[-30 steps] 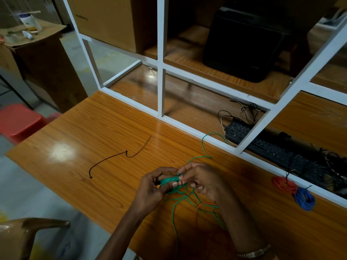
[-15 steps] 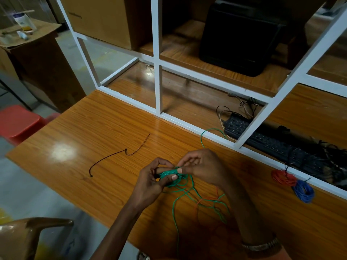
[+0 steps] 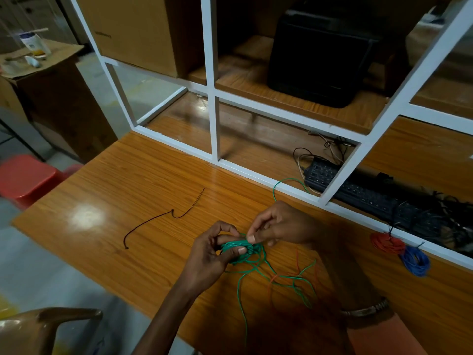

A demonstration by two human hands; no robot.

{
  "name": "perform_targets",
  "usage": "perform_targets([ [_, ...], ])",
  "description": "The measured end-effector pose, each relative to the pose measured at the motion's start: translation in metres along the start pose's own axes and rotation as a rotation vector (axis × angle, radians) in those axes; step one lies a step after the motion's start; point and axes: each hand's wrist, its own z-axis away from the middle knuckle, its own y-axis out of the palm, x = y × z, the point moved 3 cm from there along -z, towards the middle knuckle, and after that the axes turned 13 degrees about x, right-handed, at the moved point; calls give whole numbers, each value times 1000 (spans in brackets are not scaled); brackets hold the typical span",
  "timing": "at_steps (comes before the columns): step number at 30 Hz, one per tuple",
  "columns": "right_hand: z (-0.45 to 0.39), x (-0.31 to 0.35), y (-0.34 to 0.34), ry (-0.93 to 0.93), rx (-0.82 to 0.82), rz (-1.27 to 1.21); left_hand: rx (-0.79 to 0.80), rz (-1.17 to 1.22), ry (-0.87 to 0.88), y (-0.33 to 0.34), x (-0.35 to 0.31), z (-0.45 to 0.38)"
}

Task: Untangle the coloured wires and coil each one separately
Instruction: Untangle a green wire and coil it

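A green wire coil (image 3: pixel 236 249) is gripped by the left hand (image 3: pixel 213 254) above the counter (image 3: pixel 107 201), and a strand is pinched at it by the right hand (image 3: pixel 279 224). Loose green wire (image 3: pixel 281 276) and orange wire (image 3: pixel 297 260) trail beneath. A red coil (image 3: pixel 387 243) touches a blue coil (image 3: pixel 414 261) at right. A keyboard (image 3: pixel 358 193) is held in the lower shelf compartment (image 3: pixel 256 139).

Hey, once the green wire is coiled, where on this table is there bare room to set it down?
Bare wood lies between the dark wire and the white frame, and along the table edge left of the left hand. Crowded: loose green wire and orange wire under the right hand, red coil and blue coil at right.
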Motion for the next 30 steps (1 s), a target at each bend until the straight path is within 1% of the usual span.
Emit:
perform_targets([
  [3,3,-7,1,-148,-57,-72,-25,91,-2,2,-3,0],
  [5,5,-11,5,-257,-136,-97,-33,116,7,2,-5,-1],
  [7,7,-12,7,-320,-216,-92,-45,115,9,1,-7,-2],
  [9,7,-12,9,-337,-245,-56,-52,97,7,0,-8,-2],
  [13,2,-11,9,-310,-273,9,-61,66,-4,-2,-9,-2],
  [16,0,-9,6,-297,-227,82,-54,43,-9,-1,-9,-2],
  [22,1,-9,4,-225,-80,66,-30,18,-17,1,-8,3],
  [26,1,-7,4,-199,-37,46,-22,32,-20,2,-7,7],
  [30,7,-4,6,-187,47,49,-17,55,-14,5,-12,11],
])
